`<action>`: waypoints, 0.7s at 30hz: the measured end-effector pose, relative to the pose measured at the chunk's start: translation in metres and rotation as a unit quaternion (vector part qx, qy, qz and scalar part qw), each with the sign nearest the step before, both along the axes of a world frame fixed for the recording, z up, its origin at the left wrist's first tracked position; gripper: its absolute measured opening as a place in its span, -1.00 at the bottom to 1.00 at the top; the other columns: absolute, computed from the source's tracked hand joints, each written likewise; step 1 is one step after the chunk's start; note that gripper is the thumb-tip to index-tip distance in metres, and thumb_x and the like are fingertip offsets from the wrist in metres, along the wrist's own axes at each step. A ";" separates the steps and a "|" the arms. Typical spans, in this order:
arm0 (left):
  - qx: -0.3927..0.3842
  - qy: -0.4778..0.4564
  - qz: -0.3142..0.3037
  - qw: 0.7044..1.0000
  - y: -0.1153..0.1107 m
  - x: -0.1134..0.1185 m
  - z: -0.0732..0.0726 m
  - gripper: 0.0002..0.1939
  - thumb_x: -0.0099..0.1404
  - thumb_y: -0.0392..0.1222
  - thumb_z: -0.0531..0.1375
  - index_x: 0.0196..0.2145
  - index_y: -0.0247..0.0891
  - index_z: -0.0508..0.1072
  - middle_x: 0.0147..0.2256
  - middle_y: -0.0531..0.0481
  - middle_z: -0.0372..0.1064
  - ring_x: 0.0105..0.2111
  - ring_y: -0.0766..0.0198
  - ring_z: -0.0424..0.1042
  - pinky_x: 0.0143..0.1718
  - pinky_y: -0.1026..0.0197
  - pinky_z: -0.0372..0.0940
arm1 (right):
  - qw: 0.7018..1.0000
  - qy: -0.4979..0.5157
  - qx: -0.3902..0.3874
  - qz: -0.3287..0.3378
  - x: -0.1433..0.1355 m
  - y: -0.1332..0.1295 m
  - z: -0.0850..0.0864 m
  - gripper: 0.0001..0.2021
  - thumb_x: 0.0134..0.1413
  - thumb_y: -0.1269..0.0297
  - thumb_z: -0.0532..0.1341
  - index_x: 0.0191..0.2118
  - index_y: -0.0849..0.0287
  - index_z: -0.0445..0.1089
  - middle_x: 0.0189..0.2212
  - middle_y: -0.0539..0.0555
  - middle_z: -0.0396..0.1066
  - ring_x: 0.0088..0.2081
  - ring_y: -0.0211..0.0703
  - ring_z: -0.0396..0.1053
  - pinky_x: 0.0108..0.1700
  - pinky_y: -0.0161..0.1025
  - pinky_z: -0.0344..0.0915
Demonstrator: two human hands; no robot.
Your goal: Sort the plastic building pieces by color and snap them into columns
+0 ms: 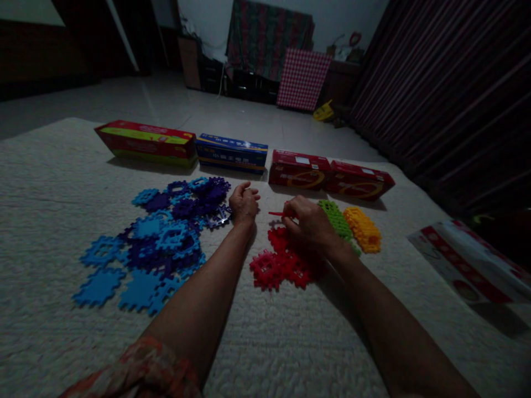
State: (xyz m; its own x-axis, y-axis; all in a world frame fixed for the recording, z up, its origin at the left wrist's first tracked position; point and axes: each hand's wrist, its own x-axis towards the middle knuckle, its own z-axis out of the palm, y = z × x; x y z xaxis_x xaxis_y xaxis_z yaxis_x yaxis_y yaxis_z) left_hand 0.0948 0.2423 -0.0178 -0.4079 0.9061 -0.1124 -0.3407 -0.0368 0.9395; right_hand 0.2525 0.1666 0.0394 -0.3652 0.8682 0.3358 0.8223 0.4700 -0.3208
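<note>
My right hand (309, 221) pinches a red interlocking tile (277, 213), seen almost edge-on, above the pile of red interlocking tiles (286, 262). My left hand (244, 204) is beside the right edge of the blue and purple tile heap (166, 237), its fingers loosely curled and apart, with nothing visible in them. Right of my right hand are a stack of green tiles (335, 218) and a stack of yellow tiles (363, 229). The green stack is partly hidden by my hand and wrist.
Along the back stand a red-and-green box (149, 145), a blue box (231, 153) and two dark red boxes (299, 170). A white-and-red box (473, 262) sits at the right. Everything rests on a pale quilted mat (249, 342). Purple curtains (435, 83) hang at the right.
</note>
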 end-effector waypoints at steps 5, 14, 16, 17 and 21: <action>0.006 0.005 0.003 1.000 0.000 0.000 0.001 -0.63 0.07 -0.29 0.07 -0.14 -0.26 0.46 -0.42 0.02 0.44 -0.49 0.35 0.44 -0.58 0.41 0.17 | 0.989 -0.072 -0.112 0.071 0.008 -0.002 -0.003 -0.89 0.08 0.39 0.24 -0.23 0.16 0.40 -0.24 0.10 0.40 -0.24 -0.12 0.33 -0.15 -0.23 0.22; 0.005 0.009 -0.003 1.000 0.001 0.001 -0.002 -0.62 0.06 -0.26 0.08 -0.14 -0.25 0.47 -0.43 0.02 0.45 -0.49 0.33 0.45 -0.59 0.40 0.17 | 0.979 -0.093 -0.134 0.121 -0.006 -0.002 -0.002 -0.70 0.03 0.47 0.17 -0.07 0.22 0.40 -0.16 0.16 0.43 -0.15 -0.07 0.35 -0.06 -0.19 0.23; 0.009 0.014 -0.002 1.000 0.002 0.001 -0.003 -0.61 0.05 -0.26 0.08 -0.15 -0.26 0.48 -0.43 0.02 0.45 -0.50 0.33 0.44 -0.59 0.39 0.18 | 0.979 -0.102 -0.138 0.112 -0.007 -0.001 -0.002 -0.73 0.04 0.46 0.18 -0.09 0.23 0.41 -0.19 0.16 0.43 -0.18 -0.09 0.34 -0.08 -0.20 0.24; 0.012 0.014 -0.004 1.000 0.002 0.001 -0.003 -0.61 0.04 -0.26 0.08 -0.15 -0.26 0.48 -0.43 0.02 0.45 -0.50 0.32 0.44 -0.59 0.38 0.19 | 0.979 -0.102 -0.138 0.110 -0.007 -0.001 -0.002 -0.74 0.04 0.44 0.20 -0.10 0.23 0.41 -0.19 0.15 0.43 -0.18 -0.09 0.34 -0.08 -0.20 0.24; 0.015 0.009 -0.009 1.000 0.001 0.002 -0.005 -0.61 0.03 -0.25 0.09 -0.15 -0.25 0.48 -0.44 0.03 0.44 -0.51 0.33 0.43 -0.59 0.38 0.18 | 0.985 -0.061 -0.109 0.117 0.004 0.005 0.001 -0.73 0.07 0.37 0.23 -0.06 0.19 0.41 -0.12 0.17 0.45 -0.10 -0.04 0.38 -0.02 -0.15 0.27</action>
State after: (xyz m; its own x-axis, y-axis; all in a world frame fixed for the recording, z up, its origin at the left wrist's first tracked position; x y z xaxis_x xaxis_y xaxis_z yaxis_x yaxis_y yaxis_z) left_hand 0.0965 0.2436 -0.0227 -0.3937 0.9159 -0.0787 -0.3254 -0.0588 0.9437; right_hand 0.2565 0.1715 0.0403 -0.5900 0.8022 0.0912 0.7383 0.5818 -0.3412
